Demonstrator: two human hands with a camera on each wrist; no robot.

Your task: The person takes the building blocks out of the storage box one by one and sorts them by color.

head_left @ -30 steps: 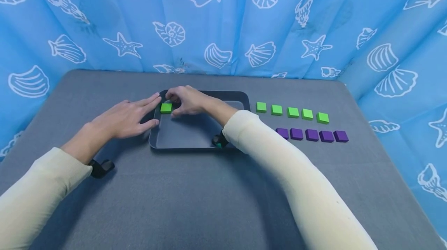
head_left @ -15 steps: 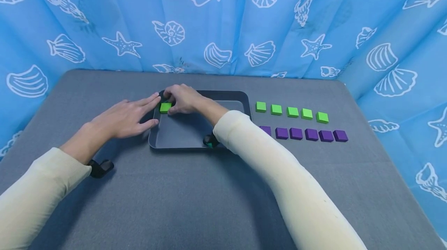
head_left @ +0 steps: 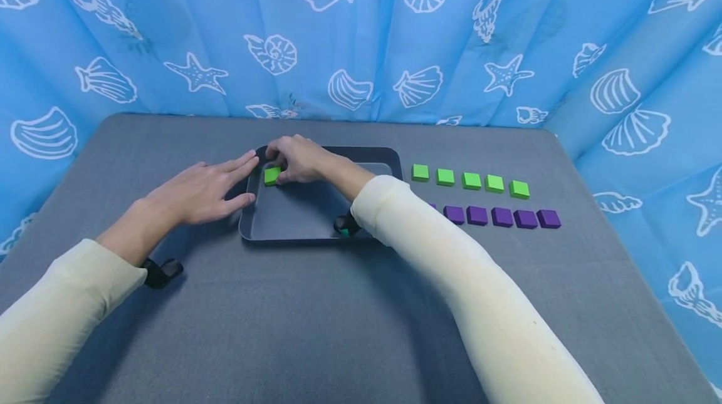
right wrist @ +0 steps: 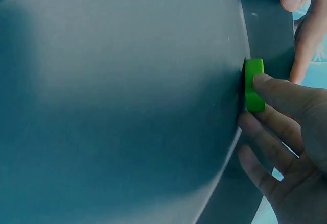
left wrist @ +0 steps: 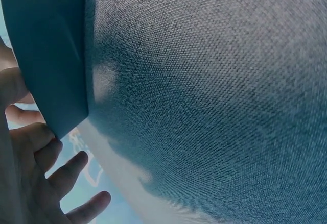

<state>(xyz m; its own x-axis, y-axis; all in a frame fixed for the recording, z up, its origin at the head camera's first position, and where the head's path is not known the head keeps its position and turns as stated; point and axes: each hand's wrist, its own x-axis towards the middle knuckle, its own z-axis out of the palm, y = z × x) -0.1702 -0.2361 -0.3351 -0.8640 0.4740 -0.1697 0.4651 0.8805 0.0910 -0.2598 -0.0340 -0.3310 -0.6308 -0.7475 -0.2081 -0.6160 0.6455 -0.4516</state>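
My right hand [head_left: 301, 160] reaches into the dark grey tray [head_left: 293, 238] and pinches a green square block [head_left: 272, 176] near the far left corner. In the right wrist view the thumb lies against the green block [right wrist: 254, 94], with the other fingers behind and below it at the tray's side wall. My left hand [head_left: 205, 194] is at the tray's left edge, its fingers extended and fingertips touching the rim. The left wrist view shows the left fingers [left wrist: 66, 175] against the tray's outer wall [left wrist: 48, 50], with some fingers spread apart.
Right of the tray several green blocks [head_left: 471, 181] form a row on the grey table [head_left: 316, 322]. Nearer me runs a row of several purple blocks [head_left: 501, 217], its left end partly hidden by my right sleeve [head_left: 451, 272]. A blue shell-patterned curtain [head_left: 361, 34] hangs behind the table.
The right hand first closes in on the green block with its thumb. Between half a second ago and now, the block shifts slightly right and tilts. My left hand stays in place.
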